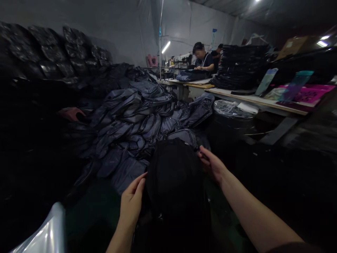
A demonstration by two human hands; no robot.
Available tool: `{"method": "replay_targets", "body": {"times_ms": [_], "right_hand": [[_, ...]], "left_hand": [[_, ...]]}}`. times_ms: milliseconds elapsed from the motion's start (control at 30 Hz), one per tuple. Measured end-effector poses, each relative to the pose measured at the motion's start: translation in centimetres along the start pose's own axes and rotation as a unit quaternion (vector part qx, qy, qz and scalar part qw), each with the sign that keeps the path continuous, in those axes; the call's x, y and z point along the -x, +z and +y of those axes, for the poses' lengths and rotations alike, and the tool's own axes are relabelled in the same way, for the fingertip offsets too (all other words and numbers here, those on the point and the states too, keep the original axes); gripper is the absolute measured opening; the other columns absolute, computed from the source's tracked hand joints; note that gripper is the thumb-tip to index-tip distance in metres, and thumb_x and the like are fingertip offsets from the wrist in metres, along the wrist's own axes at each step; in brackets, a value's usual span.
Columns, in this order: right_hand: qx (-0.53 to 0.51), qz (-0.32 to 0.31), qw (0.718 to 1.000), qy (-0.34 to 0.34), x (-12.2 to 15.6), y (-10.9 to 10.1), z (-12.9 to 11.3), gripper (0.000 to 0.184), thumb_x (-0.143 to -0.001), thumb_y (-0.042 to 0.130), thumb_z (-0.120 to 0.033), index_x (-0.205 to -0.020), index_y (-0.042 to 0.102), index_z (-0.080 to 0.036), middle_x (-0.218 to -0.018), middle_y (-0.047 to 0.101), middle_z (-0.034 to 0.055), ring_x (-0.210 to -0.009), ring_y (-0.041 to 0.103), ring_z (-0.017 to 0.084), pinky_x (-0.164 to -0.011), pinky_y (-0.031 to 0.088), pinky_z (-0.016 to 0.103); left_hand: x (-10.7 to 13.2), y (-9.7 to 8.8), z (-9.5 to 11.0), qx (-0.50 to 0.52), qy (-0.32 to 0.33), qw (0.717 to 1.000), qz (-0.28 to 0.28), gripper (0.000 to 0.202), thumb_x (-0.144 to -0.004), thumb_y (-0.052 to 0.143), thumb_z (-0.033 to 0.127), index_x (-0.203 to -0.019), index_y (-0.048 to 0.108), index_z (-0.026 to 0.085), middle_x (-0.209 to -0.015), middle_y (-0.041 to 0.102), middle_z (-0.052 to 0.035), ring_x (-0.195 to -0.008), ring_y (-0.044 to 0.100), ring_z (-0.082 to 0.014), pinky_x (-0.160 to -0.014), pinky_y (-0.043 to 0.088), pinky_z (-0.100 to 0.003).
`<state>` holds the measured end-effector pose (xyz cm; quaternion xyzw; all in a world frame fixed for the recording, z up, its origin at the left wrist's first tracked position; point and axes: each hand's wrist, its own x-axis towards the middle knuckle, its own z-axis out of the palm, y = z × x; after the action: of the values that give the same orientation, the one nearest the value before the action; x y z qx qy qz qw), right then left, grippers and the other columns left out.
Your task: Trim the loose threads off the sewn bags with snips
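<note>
Here's the black backpack (pixel 176 172) right between my hands, long axis pointing away from me; left grip (pixel 132 196) pinches its left side, nearer me. Right grip (pixel 214 166) sits farther out, by its upper right edge; clasping or just touching, I can't tell.

The room is dark. The back wall (pixel 123 31) is grey, under a dim ceiling (pixel 284 12). A bright white tube light (pixel 166 47) tilts near the back. The floor (pixel 97 202) is dark green. A long counter (pixel 276 102) with a pale top and slanted leg (pixel 280 130) stands at right.
</note>
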<state>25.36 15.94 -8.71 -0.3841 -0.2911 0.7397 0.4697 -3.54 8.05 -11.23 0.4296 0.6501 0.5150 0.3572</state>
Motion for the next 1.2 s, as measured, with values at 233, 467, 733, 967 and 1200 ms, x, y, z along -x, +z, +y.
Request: {"method": "replay_targets", "body": {"times_ms": [233, 467, 733, 967, 1200], "right_hand": [[-0.007, 0.002, 0.996, -0.091, -1.0, 0.8, -0.6, 0.042, -0.078, 0.054, -0.061, -0.080, 0.057, -0.018, -0.049, 0.045, -0.0071, -0.033, 0.023, 0.005, -0.031, 0.021, 0.018], [0.309, 0.060, 0.915, -0.251, 1.5, 4.8, 2.3, 0.025, -0.073, 0.070, -0.040, -0.080, 0.058, -0.019, -0.067, 0.052, -0.0037, -0.059, 0.045, 0.010, -0.053, 0.037, 0.020], [0.182, 0.132, 0.943, -0.245, 1.0, 5.8, 2.3, 0.033, -0.068, 0.073, -0.040, -0.067, 0.048, -0.019, -0.057, 0.043, -0.0065, -0.052, 0.039, 0.009, -0.050, 0.034, 0.020], [0.124, 0.134, 0.963, -0.197, 2.0, 6.2, 2.7, 0.036, -0.064, 0.076, -0.042, -0.065, 0.048, -0.019, -0.055, 0.043, -0.0065, -0.051, 0.041, 0.009, -0.050, 0.035, 0.021], [0.145, 0.164, 0.957, -0.192, 2.0, 6.0, 2.5, 0.040, -0.060, 0.075, -0.050, -0.063, 0.052, -0.019, -0.053, 0.046, -0.0062, -0.050, 0.042, 0.010, -0.050, 0.035, 0.023]], "left_hand": [[-1.7, -0.3, 2.9, 0.192, -0.064, 0.979, -0.009, 0.039, -0.070, 0.069, 0.040, -0.104, 0.067, 0.022, -0.101, 0.071, -0.0042, -0.095, 0.064, -0.0200, -0.080, 0.051, -0.026], [-3.4, 0.3, 4.2, 0.269, -0.065, 0.960, -0.035, 0.044, -0.068, 0.071, 0.035, -0.108, 0.065, 0.019, -0.089, 0.072, -0.0054, -0.078, 0.068, -0.0185, -0.069, 0.055, -0.027], [-2.8, -2.3, 4.5, 0.271, -0.055, 0.961, 0.030, 0.045, -0.063, 0.076, 0.033, -0.104, 0.067, 0.019, -0.078, 0.071, -0.0035, -0.063, 0.065, -0.0149, -0.055, 0.051, -0.021], [-2.4, -3.1, 4.7, 0.255, -0.049, 0.964, 0.054, 0.038, -0.059, 0.078, 0.033, -0.094, 0.070, 0.020, -0.067, 0.067, 0.0015, -0.056, 0.060, -0.0101, -0.052, 0.048, -0.018], [-2.4, -3.4, 4.4, 0.197, -0.040, 0.978, 0.051, 0.039, -0.058, 0.078, 0.035, -0.092, 0.070, 0.019, -0.070, 0.066, 0.0018, -0.056, 0.057, -0.0091, -0.058, 0.047, -0.021]]}}
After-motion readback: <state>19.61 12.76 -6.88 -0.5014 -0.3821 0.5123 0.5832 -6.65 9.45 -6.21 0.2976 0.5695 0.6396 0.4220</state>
